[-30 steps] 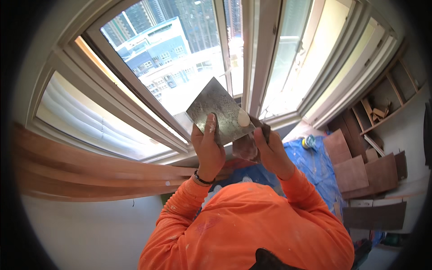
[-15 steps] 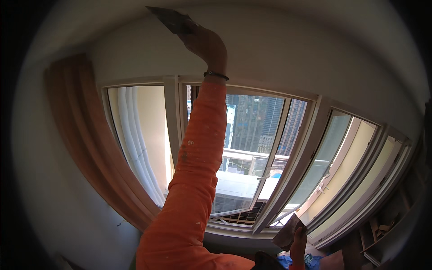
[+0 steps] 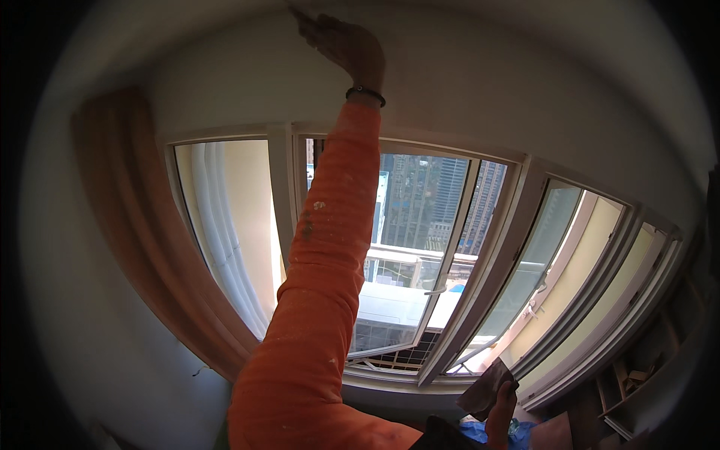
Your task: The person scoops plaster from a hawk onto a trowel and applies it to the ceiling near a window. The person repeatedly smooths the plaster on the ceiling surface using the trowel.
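My left hand [image 3: 341, 45] is raised high against the wall above the window, its wrist bent and fingers pointing left. It is closed on a putty knife [image 3: 297, 13], whose dark blade shows only as a thin sliver near the top rim. Low at the right, my right hand [image 3: 501, 411] grips a flat, rectangular metal scraper blade [image 3: 482, 390] with a smeared brownish face. The thumb lies along the blade's right side; the other fingers are hidden. A dark band circles my left wrist, and the orange sleeve [image 3: 319, 262] has pale specks.
Behind my arm, a white-framed window [image 3: 283, 172] has a sash [image 3: 409, 300] standing ajar, with tall buildings outside. A brown curtain [image 3: 142, 202] hangs at the left. Wooden shelving [image 3: 660, 352] stands at the lower right, near blue plastic [image 3: 474, 431].
My left hand has moved up and slightly right. The putty knife's blade, broad in view before, now shows as a narrow sliver. My right hand and its scraper have barely moved.
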The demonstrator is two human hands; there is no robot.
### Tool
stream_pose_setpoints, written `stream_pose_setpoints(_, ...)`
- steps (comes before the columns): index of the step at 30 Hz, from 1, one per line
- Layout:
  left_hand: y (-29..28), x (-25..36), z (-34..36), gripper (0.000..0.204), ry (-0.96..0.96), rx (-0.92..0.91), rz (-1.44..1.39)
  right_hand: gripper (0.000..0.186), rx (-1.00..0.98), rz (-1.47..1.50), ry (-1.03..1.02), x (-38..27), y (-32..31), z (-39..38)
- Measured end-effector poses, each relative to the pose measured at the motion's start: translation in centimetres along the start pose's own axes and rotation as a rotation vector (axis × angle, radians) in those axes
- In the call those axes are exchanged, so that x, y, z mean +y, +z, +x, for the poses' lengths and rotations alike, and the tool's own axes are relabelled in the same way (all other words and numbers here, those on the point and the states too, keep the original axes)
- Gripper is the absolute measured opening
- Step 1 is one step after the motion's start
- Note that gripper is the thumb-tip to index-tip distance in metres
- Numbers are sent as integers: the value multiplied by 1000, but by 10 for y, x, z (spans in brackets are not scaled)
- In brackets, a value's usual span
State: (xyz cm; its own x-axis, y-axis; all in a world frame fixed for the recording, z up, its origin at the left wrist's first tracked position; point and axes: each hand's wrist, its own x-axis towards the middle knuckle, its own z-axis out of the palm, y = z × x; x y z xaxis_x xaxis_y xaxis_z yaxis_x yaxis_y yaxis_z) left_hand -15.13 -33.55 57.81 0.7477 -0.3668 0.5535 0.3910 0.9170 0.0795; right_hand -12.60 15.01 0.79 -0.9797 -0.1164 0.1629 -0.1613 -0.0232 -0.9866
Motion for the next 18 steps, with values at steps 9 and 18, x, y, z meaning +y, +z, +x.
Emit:
stream_pose_setpoints(9, 38, -32, 2, 52, 366, 44, 180, 69, 32, -122, 80, -44, -10, -20)
stream_pose_setpoints(18, 112, 140, -144, 66, -119, -163, -33, 69, 365, -406, -161, 11, -72, -50)
